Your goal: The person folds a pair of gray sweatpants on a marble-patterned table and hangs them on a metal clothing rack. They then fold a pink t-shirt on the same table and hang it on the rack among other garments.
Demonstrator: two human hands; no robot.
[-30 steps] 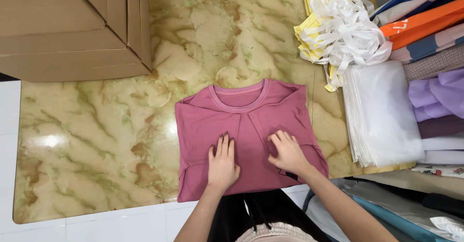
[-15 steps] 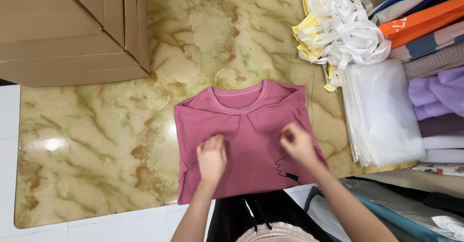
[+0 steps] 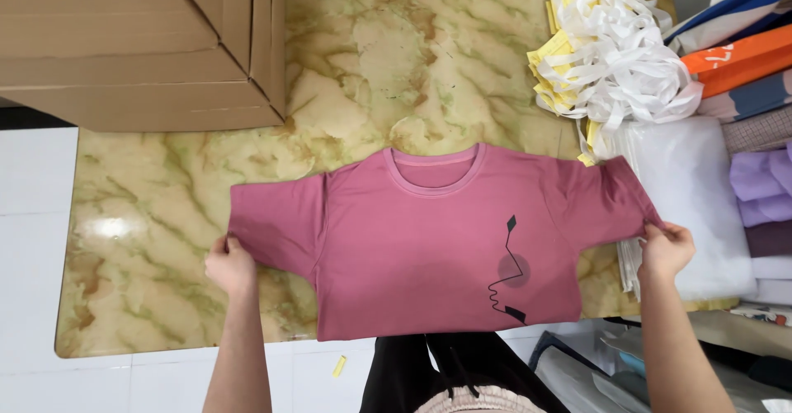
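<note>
1. shirt (image 3: 437, 248) lies front-up and spread flat on the marble tabletop (image 3: 165, 190), collar away from the person.
2. left hand (image 3: 231, 266) pinches one sleeve hem, right hand (image 3: 665, 250) the other.
3. best to pull evenly, keeping the sleeves taut and level.
</note>
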